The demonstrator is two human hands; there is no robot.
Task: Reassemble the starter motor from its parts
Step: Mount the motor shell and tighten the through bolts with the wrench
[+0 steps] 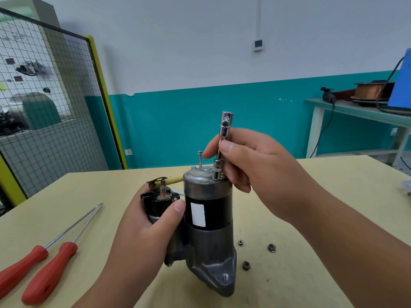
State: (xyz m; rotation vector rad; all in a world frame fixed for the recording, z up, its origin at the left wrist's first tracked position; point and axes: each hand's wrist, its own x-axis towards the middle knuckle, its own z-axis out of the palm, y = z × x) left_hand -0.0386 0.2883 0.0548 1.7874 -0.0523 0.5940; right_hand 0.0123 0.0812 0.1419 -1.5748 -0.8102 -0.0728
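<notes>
The pale wooden table (pixel 311 196) is carrying the starter motor (pixel 209 210), which is standing upright near the middle on its nose housing, so that the grey end cap is facing up where a tool can reach it. The left hand (pixel 151 221) is wrapping its fingers and thumb round the black solenoid (pixel 159 200) at the motor's side, most likely bracing the body against turning. The right hand (pixel 249 156) is hovering over the cap, its thumb and fingers pinching a chrome socket extension (pixel 222 147) that is standing nearly vertical with its socket resting on the cap's near edge, apparently seated over a fastener hidden beneath it. Two red-handled screwdrivers (pixel 44 263) are lying side by side at the left, well apart from the work. A long thin bolt (pixel 200 157) is sticking up from the far side of the cap, seemingly not yet run down. Three loose nuts (pixel 271 248) are waiting on the table just right of the motor's base.
</notes>
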